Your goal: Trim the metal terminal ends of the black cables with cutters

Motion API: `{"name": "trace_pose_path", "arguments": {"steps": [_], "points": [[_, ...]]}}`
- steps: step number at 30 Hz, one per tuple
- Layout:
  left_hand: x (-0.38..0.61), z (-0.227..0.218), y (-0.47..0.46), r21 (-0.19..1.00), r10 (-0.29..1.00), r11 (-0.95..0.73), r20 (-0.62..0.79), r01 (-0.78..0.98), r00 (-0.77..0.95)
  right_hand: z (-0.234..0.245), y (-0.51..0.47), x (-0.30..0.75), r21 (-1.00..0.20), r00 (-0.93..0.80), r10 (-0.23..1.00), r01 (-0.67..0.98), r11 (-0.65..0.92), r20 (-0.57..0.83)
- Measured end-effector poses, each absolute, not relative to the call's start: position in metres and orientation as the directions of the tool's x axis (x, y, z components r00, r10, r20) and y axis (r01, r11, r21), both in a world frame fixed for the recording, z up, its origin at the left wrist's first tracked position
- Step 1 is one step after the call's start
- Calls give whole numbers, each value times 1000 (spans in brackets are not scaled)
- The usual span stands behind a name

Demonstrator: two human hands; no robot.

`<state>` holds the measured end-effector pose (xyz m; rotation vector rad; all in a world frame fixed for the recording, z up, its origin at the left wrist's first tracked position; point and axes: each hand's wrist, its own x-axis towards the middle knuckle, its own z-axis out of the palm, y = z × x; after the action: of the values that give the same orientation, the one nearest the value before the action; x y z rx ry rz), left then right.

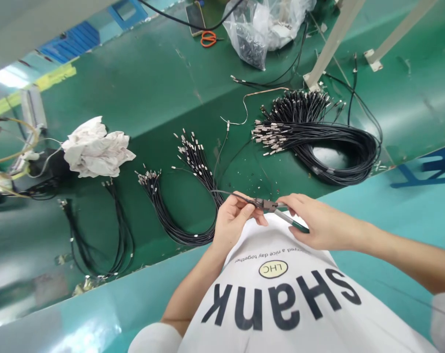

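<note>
Black cable (228,192) is pinched in the left hand (232,218), its end at the pliers (269,206), near the workbench (152,93) front edge. Right hand (320,223) grips the handles. Apparent step: tooling the cable end; next move requires steady alignment.

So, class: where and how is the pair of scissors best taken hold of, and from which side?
Probably by the orange loops, from the side nearest the person. The scissors lie flat, the blades pointing right in the picture, toward the plastic bag. The phone lies just beyond the loops, so the near side looks more open.
</note>
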<state>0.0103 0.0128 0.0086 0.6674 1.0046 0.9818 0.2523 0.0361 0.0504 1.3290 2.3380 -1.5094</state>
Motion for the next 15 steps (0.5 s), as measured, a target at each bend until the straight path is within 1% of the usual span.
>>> {"name": "trace_pose_path", "arguments": {"steps": [3, 6, 9, 11, 15], "points": [[11, 11, 10, 849, 910, 413, -368, -330, 192, 50, 35, 253, -678, -641, 633, 695, 240, -433], [12, 11, 9, 862, 917, 392, -342, -321, 203, 50, 37, 256, -648, -670, 597, 698, 305, -442], [12, 11, 9, 869, 920, 382, -326, -313, 218, 54, 39, 258, -589, -666, 598, 721, 364, -446], [12, 12, 8, 873, 921, 378, -320, -308, 224, 57, 39, 259, -571, -665, 600, 727, 381, -445], [12, 14, 7, 881, 916, 381, -319, -281, 241, 61, 41, 259, -579, -683, 557, 718, 387, -474]]}}
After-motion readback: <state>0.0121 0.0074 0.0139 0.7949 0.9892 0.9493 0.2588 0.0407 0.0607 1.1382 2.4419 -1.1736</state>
